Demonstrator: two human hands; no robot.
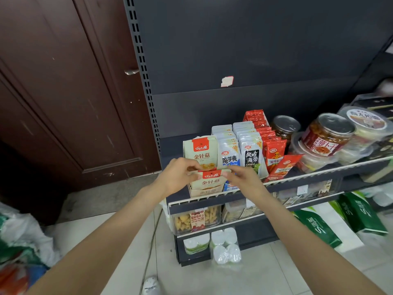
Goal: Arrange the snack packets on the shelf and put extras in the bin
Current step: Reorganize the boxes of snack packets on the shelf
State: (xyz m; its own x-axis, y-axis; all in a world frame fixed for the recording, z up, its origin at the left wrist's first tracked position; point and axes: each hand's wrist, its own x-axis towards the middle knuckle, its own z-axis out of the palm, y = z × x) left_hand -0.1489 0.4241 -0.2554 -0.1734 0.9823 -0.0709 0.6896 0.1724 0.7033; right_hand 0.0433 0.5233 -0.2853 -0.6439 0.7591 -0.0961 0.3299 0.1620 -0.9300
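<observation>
Now both hands (178, 175) (244, 177) pinch the packet's (209, 181) top corners (upright).

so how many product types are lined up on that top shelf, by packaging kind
Snack packet varieties, in rows: 4 (cream enoki, pale blue konjac, black-label kelp, red strips)
Lidded jars: 2 (dark jar, red-label radish jar)
Clear plastic tubs: at least 2 (right end)
Total: about 8

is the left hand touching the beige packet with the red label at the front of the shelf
Touching. The head view shows the left hand pinching the top left corner of the beige packet, while the right hand holds its other corner.
</observation>
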